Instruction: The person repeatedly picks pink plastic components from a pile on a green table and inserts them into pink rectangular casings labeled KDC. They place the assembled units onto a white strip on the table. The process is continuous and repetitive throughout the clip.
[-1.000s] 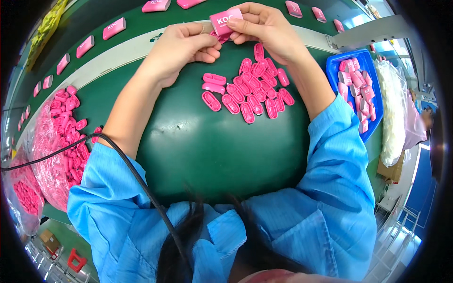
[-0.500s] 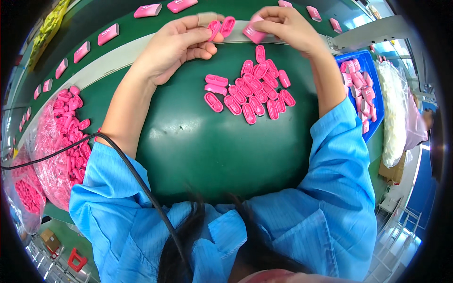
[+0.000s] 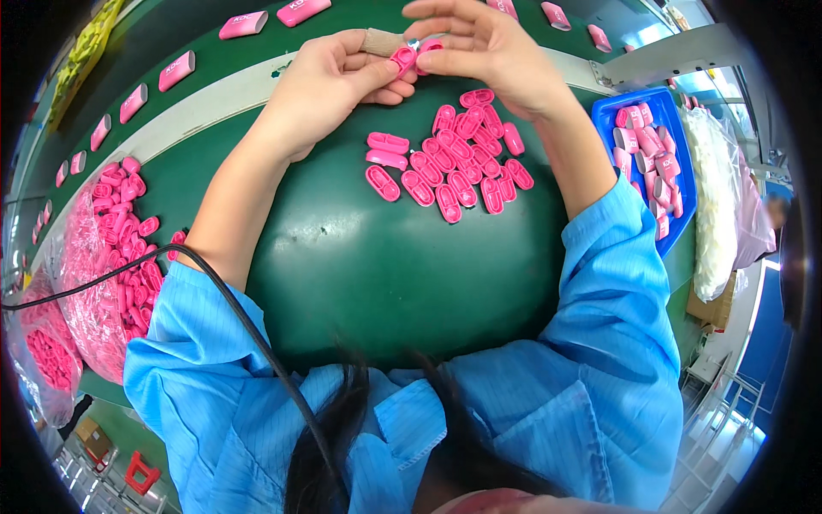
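Left hand (image 3: 330, 81): fingers pinching a small pink shell (image 3: 402, 58)
Right hand (image 3: 488, 47): fingertips pinching a second pink piece (image 3: 428, 45)
Table (image 3: 385, 283): pink shells (image 3: 449, 167) heaped below the hands

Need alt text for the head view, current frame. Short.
Seen from above, a person in blue sleeves holds a small pink oval plastic piece between the left hand and right hand over a green table. A cluster of matching pink pieces lies just below the hands; a blue tray sits at right, clear bags of pink pieces at left.
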{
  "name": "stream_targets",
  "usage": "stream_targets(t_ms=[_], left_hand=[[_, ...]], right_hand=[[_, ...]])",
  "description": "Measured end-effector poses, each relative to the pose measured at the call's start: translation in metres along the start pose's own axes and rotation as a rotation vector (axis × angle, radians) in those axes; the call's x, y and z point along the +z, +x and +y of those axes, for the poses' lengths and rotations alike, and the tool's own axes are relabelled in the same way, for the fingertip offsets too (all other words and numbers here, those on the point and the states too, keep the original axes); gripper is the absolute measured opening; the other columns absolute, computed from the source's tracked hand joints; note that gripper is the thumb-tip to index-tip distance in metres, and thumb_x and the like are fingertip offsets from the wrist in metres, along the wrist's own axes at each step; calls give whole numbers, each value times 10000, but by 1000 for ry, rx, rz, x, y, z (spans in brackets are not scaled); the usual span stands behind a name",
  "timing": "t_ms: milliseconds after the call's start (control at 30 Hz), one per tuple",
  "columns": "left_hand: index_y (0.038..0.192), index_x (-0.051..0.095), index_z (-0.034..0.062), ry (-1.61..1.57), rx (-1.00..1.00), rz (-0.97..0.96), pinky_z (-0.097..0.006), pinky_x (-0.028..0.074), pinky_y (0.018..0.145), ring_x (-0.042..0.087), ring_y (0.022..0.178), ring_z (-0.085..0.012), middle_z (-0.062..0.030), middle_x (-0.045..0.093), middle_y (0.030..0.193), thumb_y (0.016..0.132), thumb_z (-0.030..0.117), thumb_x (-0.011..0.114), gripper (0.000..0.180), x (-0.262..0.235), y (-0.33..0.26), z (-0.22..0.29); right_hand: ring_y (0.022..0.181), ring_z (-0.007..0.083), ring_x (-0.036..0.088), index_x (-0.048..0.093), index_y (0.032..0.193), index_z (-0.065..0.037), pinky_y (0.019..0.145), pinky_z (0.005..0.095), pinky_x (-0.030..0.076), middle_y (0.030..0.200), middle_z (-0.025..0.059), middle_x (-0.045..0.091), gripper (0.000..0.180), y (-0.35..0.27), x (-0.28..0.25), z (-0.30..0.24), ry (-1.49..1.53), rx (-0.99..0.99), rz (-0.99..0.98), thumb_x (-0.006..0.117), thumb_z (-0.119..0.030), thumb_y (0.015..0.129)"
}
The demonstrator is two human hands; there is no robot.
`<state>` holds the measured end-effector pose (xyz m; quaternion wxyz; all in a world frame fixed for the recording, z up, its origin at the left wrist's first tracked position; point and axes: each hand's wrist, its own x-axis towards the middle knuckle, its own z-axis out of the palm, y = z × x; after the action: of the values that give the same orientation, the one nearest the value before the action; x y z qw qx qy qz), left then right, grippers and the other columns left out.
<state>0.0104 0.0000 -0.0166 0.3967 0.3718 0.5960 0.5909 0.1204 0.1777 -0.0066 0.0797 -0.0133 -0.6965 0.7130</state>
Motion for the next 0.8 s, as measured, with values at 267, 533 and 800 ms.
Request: stream_targets(t_ms=[267,533,800], left_hand=[[1072,622,7,10,-72,-56,-228,528,795,646,830,-106,-67,665,934,909,197,625,250,-2,-1,7],[1006,650,57,-82,-112,-270,-173,484,657,582,679,-36,-5,649,848,895,224,641,200,-13,7,1],[1191,587,32,-119,-101,-19,-182,515,736,606,781,-47,-4,633,950,928,223,600,325,-15,2,3]], right_hand=[[897,112,606,572,1120,15,762,233,500,928,58,629,353,-6,2,-9,-330,45,3,704,-15,795],[924,158,636,591,1103,-32,827,277,506,971,67,659,305,-25,6,-29,-919,-153,73,678,-45,811],[848,293,669,655,1038,-47,778,356,517,881,135,684,326,-91,-67,-54,-1244,147,333,737,-152,740]])
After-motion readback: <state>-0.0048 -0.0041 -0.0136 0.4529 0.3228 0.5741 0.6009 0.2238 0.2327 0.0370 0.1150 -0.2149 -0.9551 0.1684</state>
